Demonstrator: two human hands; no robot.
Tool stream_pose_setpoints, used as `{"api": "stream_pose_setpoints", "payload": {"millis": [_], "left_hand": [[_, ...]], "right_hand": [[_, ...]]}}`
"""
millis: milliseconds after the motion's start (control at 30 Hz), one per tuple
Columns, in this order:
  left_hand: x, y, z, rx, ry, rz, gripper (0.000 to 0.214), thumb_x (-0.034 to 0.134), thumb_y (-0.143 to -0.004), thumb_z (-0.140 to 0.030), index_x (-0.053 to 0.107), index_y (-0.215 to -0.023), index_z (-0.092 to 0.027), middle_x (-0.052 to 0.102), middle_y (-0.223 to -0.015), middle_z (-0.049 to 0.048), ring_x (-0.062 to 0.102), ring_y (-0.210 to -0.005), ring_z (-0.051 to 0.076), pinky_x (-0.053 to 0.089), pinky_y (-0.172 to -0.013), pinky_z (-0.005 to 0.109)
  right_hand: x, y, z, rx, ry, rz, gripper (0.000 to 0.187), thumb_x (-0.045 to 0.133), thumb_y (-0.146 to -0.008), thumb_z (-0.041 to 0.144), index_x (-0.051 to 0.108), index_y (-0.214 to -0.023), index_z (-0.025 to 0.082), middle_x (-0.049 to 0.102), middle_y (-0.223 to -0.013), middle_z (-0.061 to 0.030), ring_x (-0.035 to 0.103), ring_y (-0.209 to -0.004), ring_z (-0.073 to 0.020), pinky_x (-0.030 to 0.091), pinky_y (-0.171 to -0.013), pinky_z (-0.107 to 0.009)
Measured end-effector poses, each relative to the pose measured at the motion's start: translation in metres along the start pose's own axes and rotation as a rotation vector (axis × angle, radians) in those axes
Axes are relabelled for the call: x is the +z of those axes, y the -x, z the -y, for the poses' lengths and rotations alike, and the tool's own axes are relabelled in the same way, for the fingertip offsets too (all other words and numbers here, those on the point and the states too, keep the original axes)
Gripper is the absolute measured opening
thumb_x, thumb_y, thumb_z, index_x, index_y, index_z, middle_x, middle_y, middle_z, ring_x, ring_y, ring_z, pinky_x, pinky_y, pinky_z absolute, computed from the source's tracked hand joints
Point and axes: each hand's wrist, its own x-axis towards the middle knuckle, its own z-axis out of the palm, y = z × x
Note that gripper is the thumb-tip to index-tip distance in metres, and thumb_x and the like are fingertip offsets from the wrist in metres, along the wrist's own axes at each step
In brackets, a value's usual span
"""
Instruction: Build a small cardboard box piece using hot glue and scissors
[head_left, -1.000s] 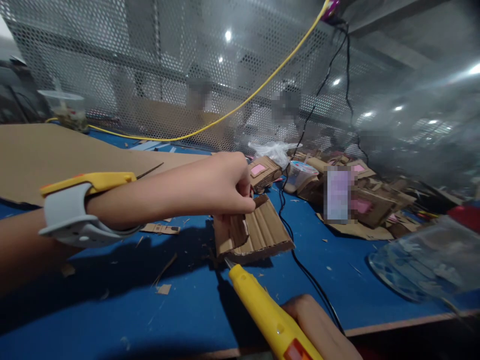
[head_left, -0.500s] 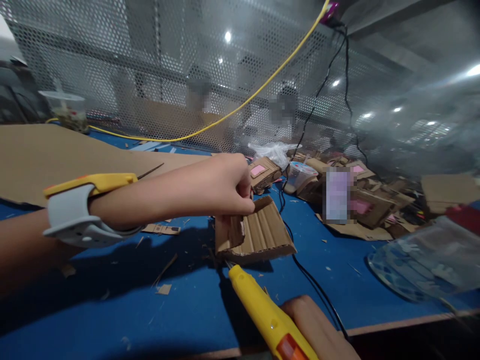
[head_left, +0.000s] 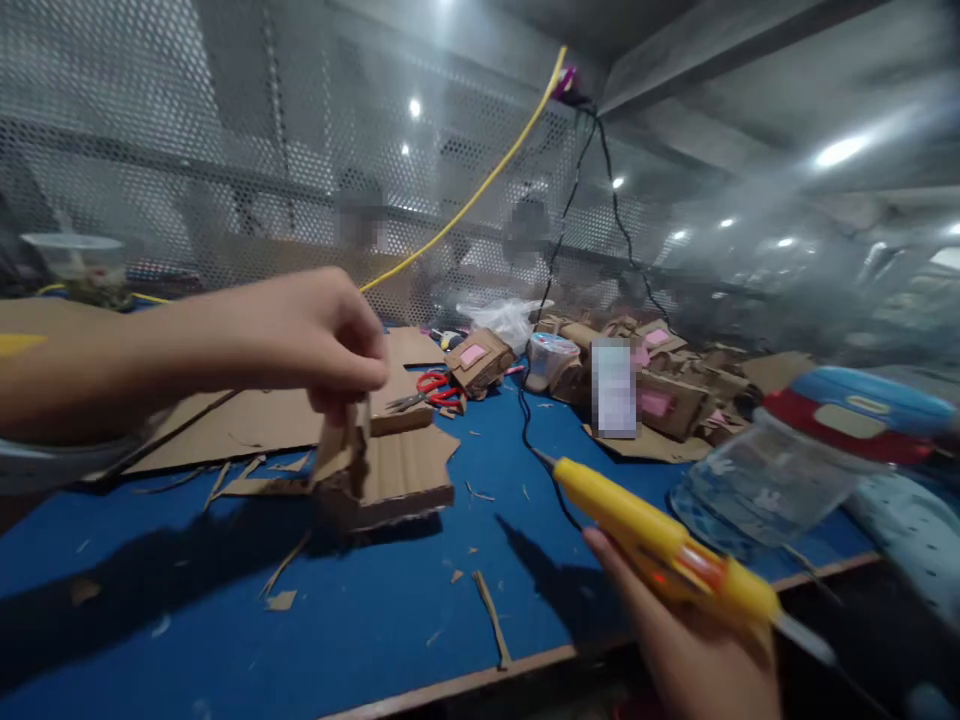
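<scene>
My left hand (head_left: 330, 335) pinches the upright edge of a small folded cardboard piece (head_left: 409, 465), a tray-like shape with raised sides that sits at the left middle of the blue table. In my right hand (head_left: 690, 640) is a yellow hot glue gun (head_left: 637, 515), a glue stick poking out of its back end and a small red light lit on its side. Its nozzle points up and left, well apart from the cardboard. Beyond the cardboard piece lie red-handled scissors (head_left: 427, 390).
A clear jar with a blue and red lid (head_left: 855, 410) stands at the right. Cardboard pieces (head_left: 675, 400) are heaped behind, by a small tub (head_left: 551, 360) and a plastic bag (head_left: 502, 322). A black cord (head_left: 525, 400) crosses the blue table (head_left: 420, 620). Large cardboard sheets lie left.
The glue gun has moved right, away from the cardboard piece's lower corner. My left hand keeps its pinch on the cardboard. The view has shifted, and the scissors now show.
</scene>
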Motion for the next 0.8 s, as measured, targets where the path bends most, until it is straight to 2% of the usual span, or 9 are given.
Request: {"api": "stream_pose_setpoints", "payload": {"millis": [100,233,300,367,433,533,667,733,800], "left_hand": [[-0.021,0.011,0.007,-0.170,-0.044,-0.073,0.022,0.063,-0.076,-0.034,0.071,-0.076,-0.014,0.060,-0.050,-0.0024,0.059,-0.050,0.012,0.048,-0.057,0.021],[-0.031,0.018,0.012,-0.287,-0.044,-0.068,0.023,0.064,-0.076,-0.035,0.070,-0.081,-0.013,0.062,-0.056,-0.0033,0.061,-0.056,0.012,0.047,-0.060,0.020],[-0.028,0.016,0.013,-0.311,-0.020,-0.079,0.019,0.062,-0.076,-0.031,0.068,-0.077,-0.012,0.062,-0.055,-0.0030,0.061,-0.056,0.012,0.047,-0.059,0.020],[-0.022,0.011,0.016,-0.297,0.013,-0.071,0.018,0.061,-0.075,-0.029,0.067,-0.075,-0.012,0.060,-0.052,-0.0032,0.062,-0.056,0.013,0.047,-0.059,0.020],[-0.016,0.006,0.019,-0.259,0.021,-0.052,0.018,0.062,-0.074,-0.030,0.066,-0.075,-0.013,0.061,-0.052,-0.0025,0.065,-0.061,0.015,0.048,-0.060,0.022],[-0.006,-0.001,0.021,-0.153,0.018,0.027,0.020,0.062,-0.073,-0.034,0.065,-0.073,-0.014,0.062,-0.054,-0.0011,0.066,-0.062,0.017,0.048,-0.060,0.023],[0.009,-0.007,0.015,-0.093,0.004,0.049,0.020,0.064,-0.066,-0.037,0.061,-0.068,-0.017,0.064,-0.058,0.0015,0.066,-0.063,0.019,0.049,-0.060,0.026],[0.017,-0.009,0.013,-0.108,0.006,0.041,0.031,0.066,-0.064,-0.042,0.065,-0.084,-0.018,0.066,-0.062,0.0019,0.068,-0.066,0.021,0.050,-0.061,0.028],[0.026,-0.009,0.014,-0.128,0.026,0.019,0.057,0.064,-0.065,-0.049,0.063,-0.114,-0.019,0.068,-0.066,0.0015,0.070,-0.070,0.024,0.051,-0.062,0.030]], "right_hand": [[0.008,-0.054,0.005,0.065,-0.079,0.138,0.036,0.065,-0.087,0.056,0.067,-0.071,0.024,0.064,-0.060,-0.0022,0.058,-0.049,-0.0167,0.047,-0.045,-0.027],[0.042,-0.110,0.021,0.296,-0.396,0.687,0.048,0.054,-0.099,0.047,0.056,-0.060,0.018,0.057,-0.051,0.0009,0.043,-0.038,-0.0073,0.041,-0.043,-0.021],[0.059,-0.125,0.027,0.396,-0.433,0.746,0.052,0.045,-0.104,0.045,0.054,-0.060,0.018,0.053,-0.047,0.0022,0.043,-0.038,-0.0076,0.045,-0.046,-0.021],[0.070,-0.134,0.030,0.351,-0.367,0.743,0.053,0.040,-0.106,0.044,0.054,-0.062,0.019,0.053,-0.047,0.0022,0.045,-0.040,-0.0088,0.051,-0.051,-0.024],[0.074,-0.138,0.033,0.221,-0.130,0.678,0.054,0.042,-0.105,0.047,0.056,-0.061,0.019,0.059,-0.051,-0.0014,0.056,-0.046,-0.0128,0.053,-0.057,-0.027],[0.069,-0.139,0.045,0.083,0.193,0.513,0.048,0.059,-0.097,0.052,0.065,-0.065,0.017,0.072,-0.070,-0.0142,0.074,-0.078,-0.0268,0.054,-0.070,-0.032],[0.056,-0.135,0.069,-0.065,0.517,0.309,0.055,0.055,-0.098,0.057,0.077,-0.092,0.007,0.075,-0.104,-0.0295,0.073,-0.105,-0.0375,0.052,-0.079,-0.037],[0.054,-0.134,0.079,-0.138,0.511,0.270,0.062,0.043,-0.103,0.057,0.077,-0.101,0.006,0.075,-0.106,-0.0285,0.073,-0.104,-0.0353,0.051,-0.076,-0.035],[0.058,-0.136,0.086,-0.194,0.444,0.219,0.063,0.036,-0.105,0.055,0.076,-0.104,0.007,0.077,-0.104,-0.0251,0.074,-0.101,-0.0316,0.050,-0.074,-0.031]]}}
